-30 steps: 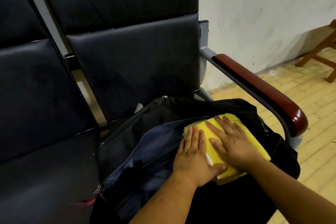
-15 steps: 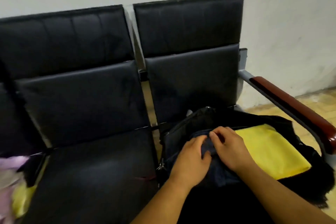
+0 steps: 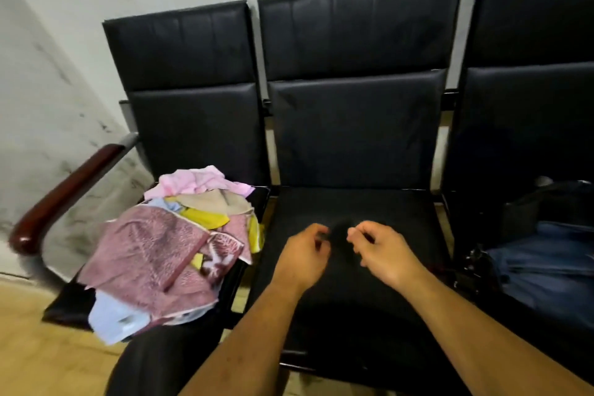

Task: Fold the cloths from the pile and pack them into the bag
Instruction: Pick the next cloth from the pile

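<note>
Broadly, one black bench (image 3: 353,138) of three padded seats filled the view, backed by a scuffed white wall (image 3: 64,10) and standing on a yellow wooden floor (image 3: 29,347). One pile of cloths (image 3: 154,254), pink, yellow, beige and pale blue, lay on the seat at eight o'clock. One dark bag (image 3: 546,264) sat on the seat at four o'clock. Two hands hung over the middle seat, left hand (image 3: 305,254) beside right hand (image 3: 385,254). Each grip was curled, and blur hid whether either was clamped on anything. One red-brown armrest (image 3: 64,196) showed at nine o'clock.
</note>
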Demonstrator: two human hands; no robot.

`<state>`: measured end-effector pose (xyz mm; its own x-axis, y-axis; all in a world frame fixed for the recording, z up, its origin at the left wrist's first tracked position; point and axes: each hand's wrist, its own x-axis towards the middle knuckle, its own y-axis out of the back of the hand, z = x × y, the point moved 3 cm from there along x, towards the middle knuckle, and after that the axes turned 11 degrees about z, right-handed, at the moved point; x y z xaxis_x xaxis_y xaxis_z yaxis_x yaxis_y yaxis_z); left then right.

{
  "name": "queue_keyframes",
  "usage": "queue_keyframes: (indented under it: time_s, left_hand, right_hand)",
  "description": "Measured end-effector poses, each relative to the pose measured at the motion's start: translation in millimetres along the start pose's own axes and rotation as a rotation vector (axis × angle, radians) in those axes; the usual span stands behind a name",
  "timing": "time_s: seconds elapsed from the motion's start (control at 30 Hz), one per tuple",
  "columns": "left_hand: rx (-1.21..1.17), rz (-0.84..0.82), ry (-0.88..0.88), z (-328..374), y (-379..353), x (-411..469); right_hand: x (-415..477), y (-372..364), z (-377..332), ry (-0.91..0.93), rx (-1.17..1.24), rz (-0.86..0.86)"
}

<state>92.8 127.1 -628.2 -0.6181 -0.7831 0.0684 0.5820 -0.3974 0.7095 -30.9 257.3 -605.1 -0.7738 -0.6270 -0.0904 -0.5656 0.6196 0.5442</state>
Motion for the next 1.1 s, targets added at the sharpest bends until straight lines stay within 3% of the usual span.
queue_keyframes:
  time_s: [0.13,0.23,0.4,0.7,0.8,0.9,1.03,1.1]
  left_hand:
    - [0.115,0.091,0.17,-96,70,16]
    - [0.345,0.164,0.361,-171,125,23]
    - [0.507,0.211,0.633,-250,176,17]
    - [0.578,0.248,0.524,-306,183,18]
    - [0.428,0.253,0.468,-296,190,24]
    - [0.282,0.308,0.303,-266,191,32]
    - [-0.067,0.459,0.163,-184,204,37]
    - [-0.194,0.414,0.105,-140,212,35]
  right_hand:
    - [-3,-59,-47,0.01,-0.036,-0.128]
    - [-4,-92,-75,0.004,-0.021,-0.169]
    - [-9,-128,-91,-0.018,-0.035,-0.222]
    - [-10,-159,-92,-0.075,-0.098,-0.274]
    - [-8,-164,-99,-0.048,-0.097,-0.267]
    - [-5,-167,-112,-0.003,-0.063,-0.258]
    - [-4,-170,-131,0.141,-0.054,-0.225]
    - [-5,-171,-139,0.215,-0.042,-0.2]
